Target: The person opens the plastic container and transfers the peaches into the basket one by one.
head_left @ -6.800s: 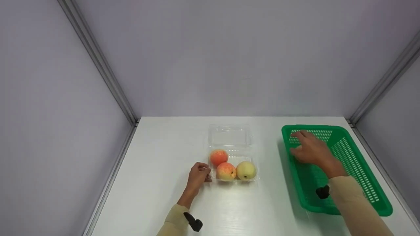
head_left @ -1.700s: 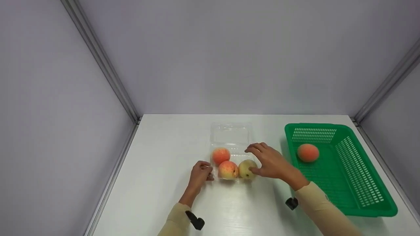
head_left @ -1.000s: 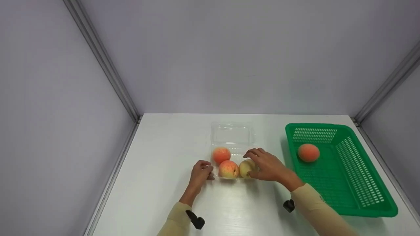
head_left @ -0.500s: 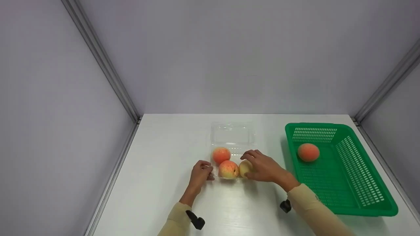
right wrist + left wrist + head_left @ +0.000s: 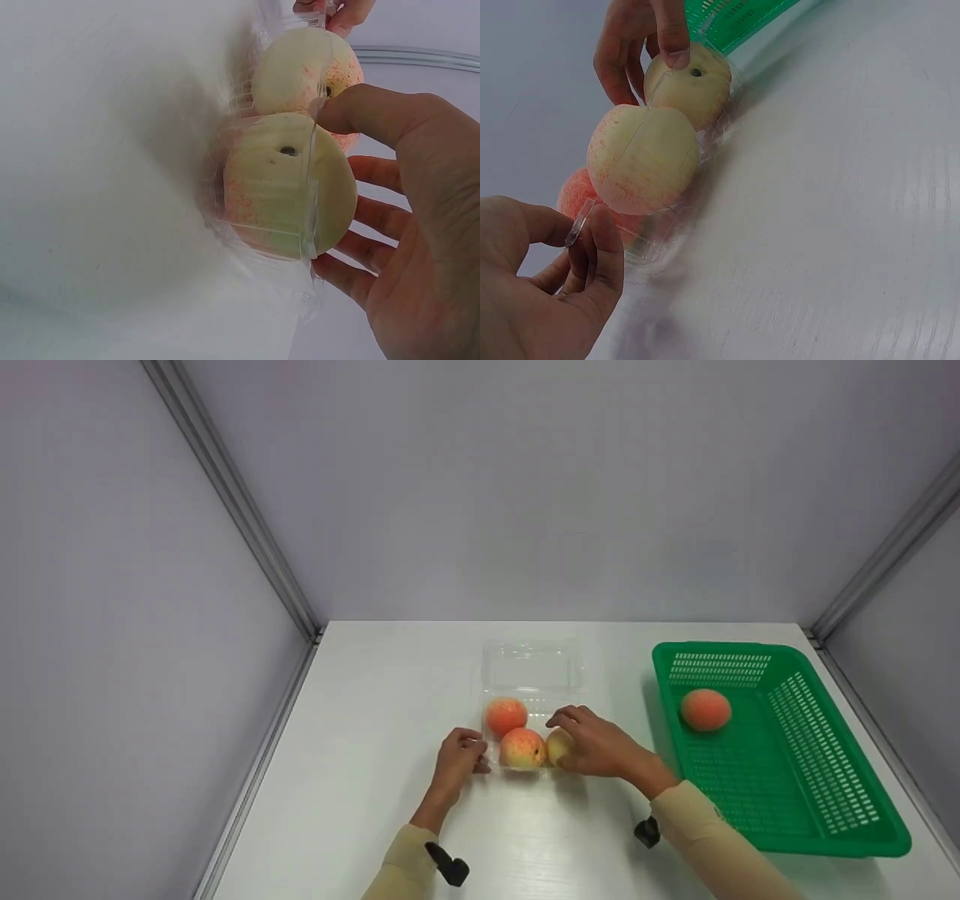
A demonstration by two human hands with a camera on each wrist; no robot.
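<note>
A clear plastic clamshell box [image 5: 532, 669] lies on the table with its lid folded back. Inside are a reddish peach [image 5: 506, 715], a red-and-yellow peach [image 5: 520, 748] and a pale yellow peach [image 5: 559, 745]. My left hand [image 5: 457, 755] pinches the box's rim at its left side, plainly seen between thumb and finger in the left wrist view. Curled over the pale yellow peach, my right hand [image 5: 602, 748] has its thumb at the near side and its fingers around the far side. In the right wrist view that peach [image 5: 697, 86] still sits within the box wall.
To the right stands a green plastic basket [image 5: 664, 697] with slotted walls, holding one pinkish peach [image 5: 705, 710]. White table surface [image 5: 390, 675] extends to the left of the box. Grey panels rise behind and on both sides.
Earlier my right hand was inside the basket; a peach now shows there. The hand came left to the pale yellow peach and closed further round it. My left hand stayed at the box's rim.
</note>
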